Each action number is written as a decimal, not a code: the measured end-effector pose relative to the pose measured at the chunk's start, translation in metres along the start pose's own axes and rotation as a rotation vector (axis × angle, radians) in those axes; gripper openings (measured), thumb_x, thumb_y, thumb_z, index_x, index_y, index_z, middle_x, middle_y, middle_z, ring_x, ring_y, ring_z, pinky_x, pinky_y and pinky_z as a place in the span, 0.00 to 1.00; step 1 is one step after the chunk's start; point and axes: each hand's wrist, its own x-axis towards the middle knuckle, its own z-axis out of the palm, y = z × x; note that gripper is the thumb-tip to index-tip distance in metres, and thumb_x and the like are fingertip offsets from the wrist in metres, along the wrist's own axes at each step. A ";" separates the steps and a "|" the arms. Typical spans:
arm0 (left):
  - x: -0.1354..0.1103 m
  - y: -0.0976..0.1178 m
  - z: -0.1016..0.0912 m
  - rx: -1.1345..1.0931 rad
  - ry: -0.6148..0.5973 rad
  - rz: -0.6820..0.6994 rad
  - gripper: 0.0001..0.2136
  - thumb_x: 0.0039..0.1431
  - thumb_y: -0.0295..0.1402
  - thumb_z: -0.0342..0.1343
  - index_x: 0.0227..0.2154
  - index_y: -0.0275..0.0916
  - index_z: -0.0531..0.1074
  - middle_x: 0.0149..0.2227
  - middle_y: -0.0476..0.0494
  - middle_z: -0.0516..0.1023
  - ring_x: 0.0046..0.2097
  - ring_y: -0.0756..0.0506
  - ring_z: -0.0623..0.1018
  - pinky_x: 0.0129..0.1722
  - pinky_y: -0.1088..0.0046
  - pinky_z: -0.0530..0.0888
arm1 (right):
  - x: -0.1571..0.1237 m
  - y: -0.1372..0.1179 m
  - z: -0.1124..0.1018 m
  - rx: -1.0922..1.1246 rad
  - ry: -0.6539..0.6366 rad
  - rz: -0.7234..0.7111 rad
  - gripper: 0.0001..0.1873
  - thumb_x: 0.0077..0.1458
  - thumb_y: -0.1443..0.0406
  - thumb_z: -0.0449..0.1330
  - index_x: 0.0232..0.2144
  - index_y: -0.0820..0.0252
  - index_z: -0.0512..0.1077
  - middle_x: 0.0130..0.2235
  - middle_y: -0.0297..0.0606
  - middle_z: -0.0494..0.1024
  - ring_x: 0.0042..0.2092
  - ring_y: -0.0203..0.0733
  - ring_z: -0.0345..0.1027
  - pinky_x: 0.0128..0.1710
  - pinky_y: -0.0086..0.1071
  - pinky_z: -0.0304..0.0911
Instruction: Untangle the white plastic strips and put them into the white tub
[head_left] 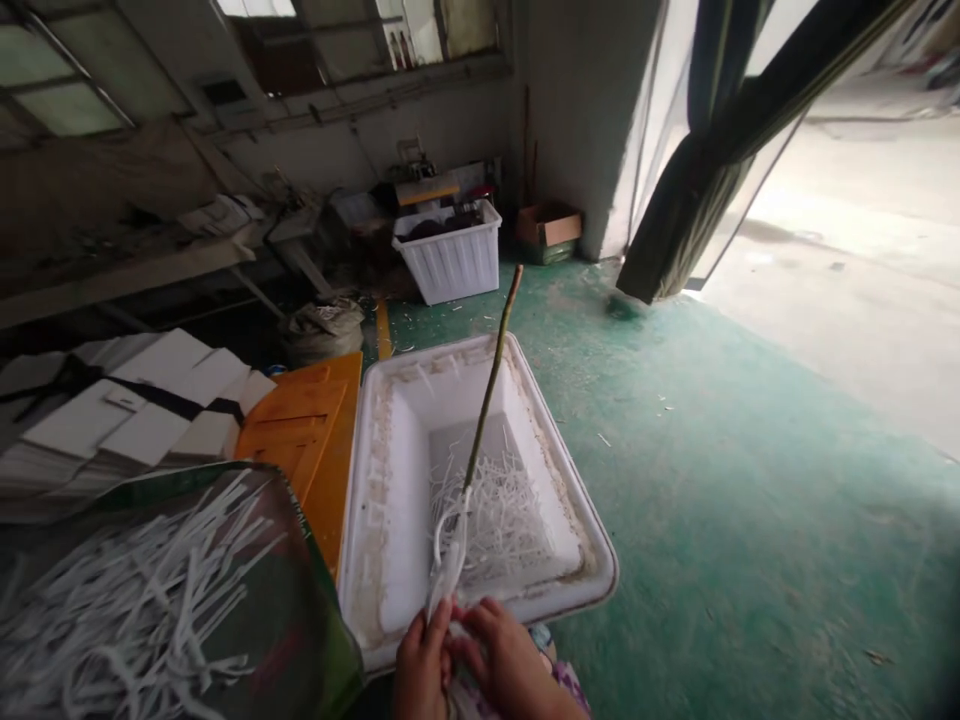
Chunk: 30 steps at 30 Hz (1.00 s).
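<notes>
At the near edge of a white plastic tub, my left hand (421,662) closes around a bundle of white strips (448,572). My right hand (504,652) is beside it, its fingers curled and pinching at the same bundle; what lies between the fingertips is partly hidden. A thin greenish-brown stick (491,390) slants up and away from the strips, over the tub (390,480). One strip loops loosely near the stick's lower end. Whether the stick reaches down into my hands cannot be seen. Many thin white strips (502,510) lie in the tub's bottom.
On the left, an open green bag (315,590) holds more white strips. Behind it are an orange board (307,420) and stacked white blocks (150,400). A ribbed white bin (457,260), a cardboard box (551,230) and a sack (322,330) stand farther back. A dark curtain (682,210) hangs at the doorway.
</notes>
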 end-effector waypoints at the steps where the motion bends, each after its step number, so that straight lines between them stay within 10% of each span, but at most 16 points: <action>1: 0.002 0.009 -0.003 -0.047 -0.024 0.009 0.24 0.32 0.51 0.65 0.27 0.34 0.74 0.19 0.51 0.70 0.15 0.58 0.57 0.13 0.81 0.52 | 0.008 -0.007 -0.006 0.086 0.064 -0.010 0.13 0.55 0.62 0.52 0.40 0.59 0.73 0.39 0.44 0.75 0.42 0.43 0.69 0.43 0.33 0.63; 9: 0.023 0.006 -0.021 0.009 -0.097 -0.014 0.24 0.36 0.56 0.61 0.23 0.36 0.71 0.14 0.56 0.61 0.15 0.58 0.53 0.13 0.80 0.47 | 0.070 -0.019 0.025 0.924 -0.021 0.329 0.31 0.42 0.40 0.54 0.21 0.65 0.70 0.19 0.35 0.68 0.24 0.35 0.61 0.27 0.29 0.57; 20: 0.105 0.024 -0.029 -0.068 0.013 -0.098 0.27 0.34 0.57 0.59 0.25 0.34 0.71 0.15 0.56 0.62 0.15 0.56 0.57 0.14 0.79 0.52 | 0.119 -0.007 0.045 0.892 0.130 0.417 0.26 0.37 0.45 0.62 0.27 0.63 0.70 0.25 0.36 0.71 0.28 0.36 0.63 0.31 0.31 0.61; 30: 0.191 0.016 -0.076 -0.047 0.251 -0.091 0.27 0.31 0.55 0.62 0.27 0.35 0.70 0.22 0.49 0.73 0.17 0.55 0.62 0.15 0.79 0.58 | 0.154 0.082 0.026 0.363 0.297 0.489 0.24 0.37 0.46 0.57 0.27 0.61 0.68 0.20 0.33 0.67 0.23 0.38 0.59 0.25 0.32 0.58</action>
